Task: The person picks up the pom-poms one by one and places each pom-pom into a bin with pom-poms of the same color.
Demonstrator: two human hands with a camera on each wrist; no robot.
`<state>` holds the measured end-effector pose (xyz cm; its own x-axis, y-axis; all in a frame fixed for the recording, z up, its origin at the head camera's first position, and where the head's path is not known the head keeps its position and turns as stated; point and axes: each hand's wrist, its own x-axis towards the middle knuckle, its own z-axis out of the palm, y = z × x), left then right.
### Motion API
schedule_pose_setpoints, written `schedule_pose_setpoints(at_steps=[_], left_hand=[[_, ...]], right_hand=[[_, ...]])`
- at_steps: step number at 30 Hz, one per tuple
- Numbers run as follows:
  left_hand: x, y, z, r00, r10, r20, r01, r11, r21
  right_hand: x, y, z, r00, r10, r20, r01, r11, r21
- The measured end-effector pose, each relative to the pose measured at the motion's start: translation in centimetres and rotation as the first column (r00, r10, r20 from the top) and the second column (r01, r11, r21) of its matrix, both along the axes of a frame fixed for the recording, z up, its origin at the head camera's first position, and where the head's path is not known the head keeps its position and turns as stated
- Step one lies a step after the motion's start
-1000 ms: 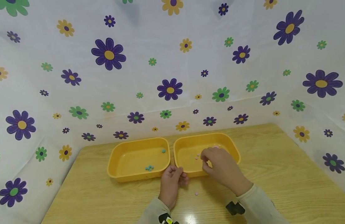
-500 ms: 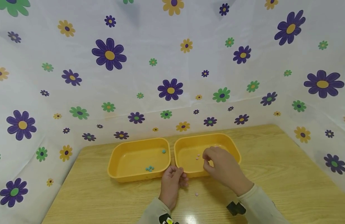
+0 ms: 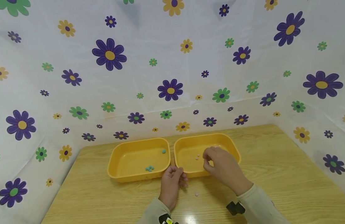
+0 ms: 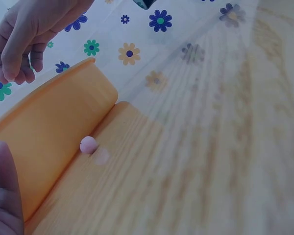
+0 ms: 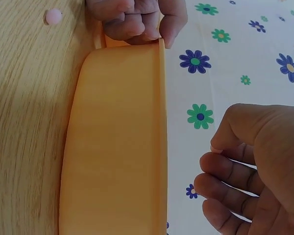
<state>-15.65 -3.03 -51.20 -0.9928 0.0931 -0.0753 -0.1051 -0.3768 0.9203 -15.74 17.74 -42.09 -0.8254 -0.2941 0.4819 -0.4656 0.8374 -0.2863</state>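
My left hand (image 3: 170,183) grips the near left corner of the right yellow tray (image 3: 189,170), its thumb over the rim. My right hand (image 3: 224,168) hovers over this tray's right part with curled fingers, thumb and index tips close together. A pinkish patch shows at those fingertips in the right wrist view; whether it is a small ball or skin I cannot tell. Small pink balls (image 3: 197,157) lie inside the right tray, partly behind the right hand. A loose pink ball (image 3: 196,194) sits on the table, just outside the tray, as the left wrist view shows too.
Left of the right tray stands another yellow tray (image 3: 127,177). It holds a cluster of small teal balls (image 3: 150,168) near its front wall and one teal ball (image 3: 163,151) by its right wall. A white flowered cloth (image 3: 144,74) encloses the wooden table (image 3: 85,186).
Both hands stay almost still. The right hand has shifted only very slightly over the tray, and the balls lie in the same places.
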Motion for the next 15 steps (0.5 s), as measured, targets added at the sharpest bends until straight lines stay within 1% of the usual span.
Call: schedule_pose_setpoints(at_steps=[7, 9, 12, 15], left_hand=[[0.1, -0.2, -0.3, 1.000, -0.003, 0.004, 0.003, 1.000, -0.024], [0.1, -0.2, -0.3, 1.000, -0.005, 0.002, 0.005, 1.000, -0.029], [0.1, -0.1, -0.3, 1.000, -0.010, -0.009, 0.010, 1.000, -0.026], [0.0, 0.2, -0.2, 1.000, -0.010, -0.021, 0.009, 1.000, -0.026]], right_hand=[[-0.2, 0.3, -0.3, 0.999, -0.024, 0.044, 0.026, 0.999, -0.035], [-0.7, 0.6, -0.3, 0.997, -0.024, 0.070, 0.027, 0.999, -0.036], [-1.8, 1.4, 0.2, 0.992, -0.026, 0.121, 0.027, 1.000, -0.008], [-3.8, 2.4, 1.5, 0.987, -0.028, 0.159, 0.019, 0.998, 0.056]])
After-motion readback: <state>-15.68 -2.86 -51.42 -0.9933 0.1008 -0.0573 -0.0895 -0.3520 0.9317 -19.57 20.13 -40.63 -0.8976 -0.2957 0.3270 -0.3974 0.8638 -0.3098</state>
